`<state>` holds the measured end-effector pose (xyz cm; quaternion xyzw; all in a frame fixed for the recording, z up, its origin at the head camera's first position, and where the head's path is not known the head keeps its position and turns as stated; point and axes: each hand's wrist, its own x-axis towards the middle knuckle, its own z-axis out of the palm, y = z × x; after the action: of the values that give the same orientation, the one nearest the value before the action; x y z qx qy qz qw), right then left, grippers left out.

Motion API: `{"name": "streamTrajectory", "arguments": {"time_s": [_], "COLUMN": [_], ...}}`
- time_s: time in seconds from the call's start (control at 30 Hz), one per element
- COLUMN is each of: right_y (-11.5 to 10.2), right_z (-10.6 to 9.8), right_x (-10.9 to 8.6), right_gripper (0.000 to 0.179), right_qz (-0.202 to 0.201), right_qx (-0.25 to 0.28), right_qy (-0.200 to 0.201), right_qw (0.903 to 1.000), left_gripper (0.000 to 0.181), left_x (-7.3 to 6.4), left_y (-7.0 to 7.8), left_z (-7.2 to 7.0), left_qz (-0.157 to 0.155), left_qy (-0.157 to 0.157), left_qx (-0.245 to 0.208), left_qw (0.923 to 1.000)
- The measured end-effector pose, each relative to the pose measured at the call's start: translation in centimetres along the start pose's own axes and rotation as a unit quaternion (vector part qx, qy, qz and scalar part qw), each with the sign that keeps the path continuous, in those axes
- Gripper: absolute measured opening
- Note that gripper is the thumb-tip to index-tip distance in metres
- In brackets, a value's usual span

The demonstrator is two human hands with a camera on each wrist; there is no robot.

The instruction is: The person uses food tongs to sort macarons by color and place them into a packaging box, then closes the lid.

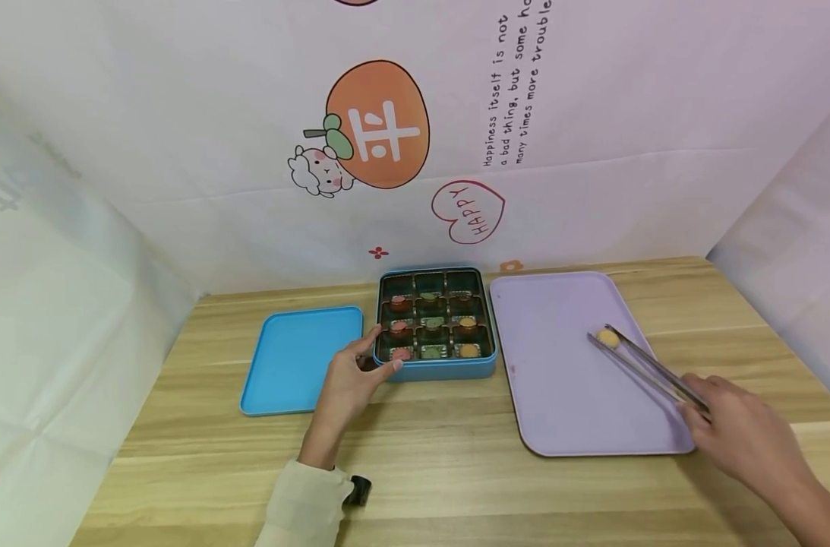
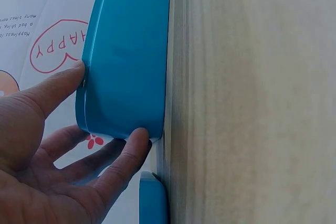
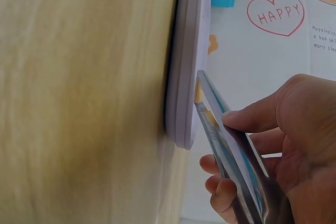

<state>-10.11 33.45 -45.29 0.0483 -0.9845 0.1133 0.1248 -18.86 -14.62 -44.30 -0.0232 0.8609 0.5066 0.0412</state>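
Note:
My left hand [image 1: 349, 377] holds the near left corner of an open blue tin box [image 1: 433, 371], its thumb on the front rim and fingers against the left side. Inside, a dark divided insert carries small round pieces that look like cookies: pink [image 1: 401, 354] in the left column, green [image 1: 433, 324] in the middle, yellow [image 1: 469, 350] on the right. The far right compartment shows no coloured piece. In my right hand [image 1: 746, 433] are metal tongs [image 1: 661, 376]. Their tips stand either side of a yellow round cookie [image 1: 608, 338] over the purple tray [image 1: 558, 395]; firm contact is unclear.
The blue lid [image 1: 304, 361] lies left of the box, behind my left wrist. The tray sits close along the box's right side. A white printed cloth [image 1: 237, 152] hangs behind the wooden table [image 1: 442, 463].

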Motion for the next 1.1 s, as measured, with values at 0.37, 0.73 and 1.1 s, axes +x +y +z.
{"name": "streamTrajectory", "arguments": {"time_s": [0.37, 0.73, 1.1], "right_y": [-0.3, -1.0, -3.1], "right_z": [0.1, -0.1, -0.9], "right_x": [0.0, 0.8, 2.4], "right_gripper": [0.036, 0.042, 0.038], "right_qz": [-0.013, -0.015, -0.047], "right_qx": [0.0, 0.007, 0.005], "right_qy": [0.008, 0.009, 0.025], "right_qw": [0.9999, 0.9998, 0.9986], "left_gripper": [0.071, 0.071, 0.072], "left_x": [0.0, 0.0, -0.1], "left_y": [-0.1, 0.0, 0.0], "left_z": [0.0, -0.1, -0.2], "left_qz": [0.005, 0.017, 0.019], "left_qy": [0.002, 0.005, 0.006], "left_qx": [0.002, 0.004, 0.0], "left_qw": [1.0, 0.9998, 0.9998]}}
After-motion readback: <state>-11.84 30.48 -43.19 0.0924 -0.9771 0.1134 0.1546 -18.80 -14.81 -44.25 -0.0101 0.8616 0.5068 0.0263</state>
